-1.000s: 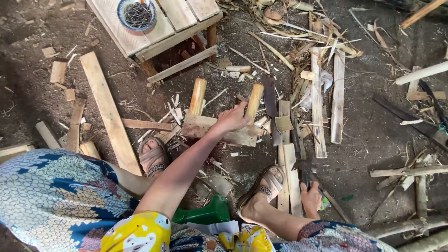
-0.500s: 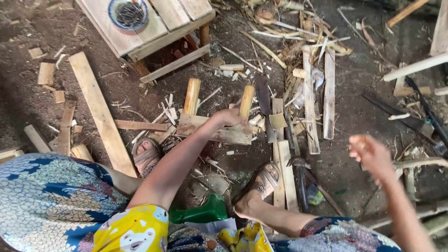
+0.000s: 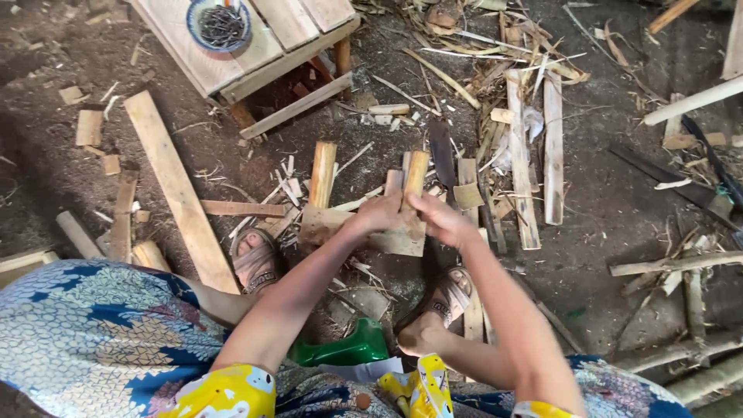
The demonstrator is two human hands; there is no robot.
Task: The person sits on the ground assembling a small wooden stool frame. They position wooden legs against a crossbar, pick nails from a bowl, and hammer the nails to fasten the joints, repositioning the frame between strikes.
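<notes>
A flat wooden board (image 3: pixel 321 223) lies on the dirt between my sandalled feet, with two short split sticks, one on the left (image 3: pixel 323 172) and one on the right (image 3: pixel 416 172), pointing away from me. My left hand (image 3: pixel 379 214) grips the base of the right stick, where it meets the board. My right hand (image 3: pixel 443 220) meets it from the right, fingers pinched against the same spot. Anything small between those fingers is hidden.
A pale wooden bench (image 3: pixel 294 31) stands at the top left, carrying a blue bowl of dark nails (image 3: pixel 222 23). A long plank (image 3: pixel 178 193) lies to the left, slats (image 3: pixel 520 155) and scraps to the right. A green plastic stool (image 3: pixel 344 350) is under me.
My right hand rose from beside my right foot, swung out to the right, then came in to meet my left hand at the stick. My left hand stayed on the piece.
</notes>
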